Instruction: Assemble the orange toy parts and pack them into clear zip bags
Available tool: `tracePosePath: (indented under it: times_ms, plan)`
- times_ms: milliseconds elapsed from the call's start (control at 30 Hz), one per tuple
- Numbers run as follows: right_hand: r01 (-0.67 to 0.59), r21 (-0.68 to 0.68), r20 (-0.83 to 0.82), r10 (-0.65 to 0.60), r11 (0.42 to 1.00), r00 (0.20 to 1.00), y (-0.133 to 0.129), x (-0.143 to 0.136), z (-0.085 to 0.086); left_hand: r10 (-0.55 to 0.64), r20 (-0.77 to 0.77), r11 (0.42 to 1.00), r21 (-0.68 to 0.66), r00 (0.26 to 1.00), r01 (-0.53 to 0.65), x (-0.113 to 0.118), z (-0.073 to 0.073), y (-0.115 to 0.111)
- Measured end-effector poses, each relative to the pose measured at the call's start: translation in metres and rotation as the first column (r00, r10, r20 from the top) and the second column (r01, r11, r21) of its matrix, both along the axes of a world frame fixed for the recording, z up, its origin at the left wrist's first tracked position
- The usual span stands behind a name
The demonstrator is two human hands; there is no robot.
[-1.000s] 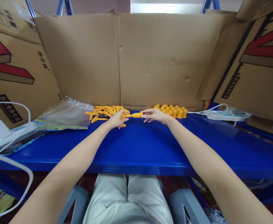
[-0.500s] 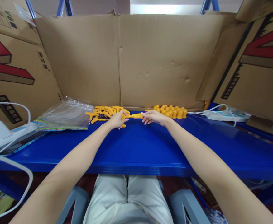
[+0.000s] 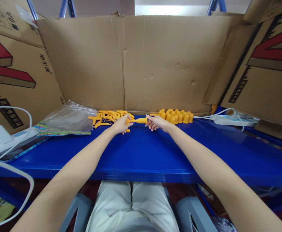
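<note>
Between my two hands lies a yellow plastic piece [image 3: 141, 120], level above the blue table [image 3: 141, 151]. My left hand [image 3: 122, 125] is closed round its left part, where a short yellow end pokes out below the fingers. The thumb and fingers of my right hand [image 3: 155, 123] pinch its wider right end. Left of my left hand is a pile of yellow branched pieces [image 3: 104, 116] with small dark chains. Behind my right hand several yellow cylindrical parts [image 3: 179, 116] stand in a cluster.
Clear plastic bags [image 3: 67, 119] lie at the left. Farther left are a white power strip [image 3: 13, 141], cables and a dark flat device [image 3: 22, 148]. Another power strip [image 3: 235, 120] sits at the right. A cardboard wall [image 3: 167, 64] closes off the back.
My right hand has turned slightly at the right end of the yellow piece, its fingers curling lower. My left hand has barely moved.
</note>
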State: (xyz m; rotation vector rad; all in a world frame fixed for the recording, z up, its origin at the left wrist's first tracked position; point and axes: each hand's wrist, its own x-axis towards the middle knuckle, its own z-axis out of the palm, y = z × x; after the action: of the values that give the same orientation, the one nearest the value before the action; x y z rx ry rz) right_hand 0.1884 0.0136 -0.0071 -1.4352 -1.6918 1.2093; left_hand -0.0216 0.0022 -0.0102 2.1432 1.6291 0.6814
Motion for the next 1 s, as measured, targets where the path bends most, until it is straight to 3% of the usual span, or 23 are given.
tracePosePath:
  times_ms: [500,733,1000]
  plan:
    - [0.006,-0.058,0.025,-0.005,0.998,1.000,-0.002,0.005,0.004,-0.020,0.025,1.000,-0.005,0.999,0.020,-0.001,-0.002,0.003]
    - [-0.145,0.198,0.004,0.147,0.970,0.989,0.003,0.023,0.011,-0.031,0.042,1.000,-0.002,0.999,0.031,-0.002,-0.003,0.003]
    - [-0.146,0.257,0.063,0.134,0.955,0.989,0.003,0.019,0.009,-0.029,0.017,1.000,-0.003,0.999,0.029,-0.001,0.000,0.001]
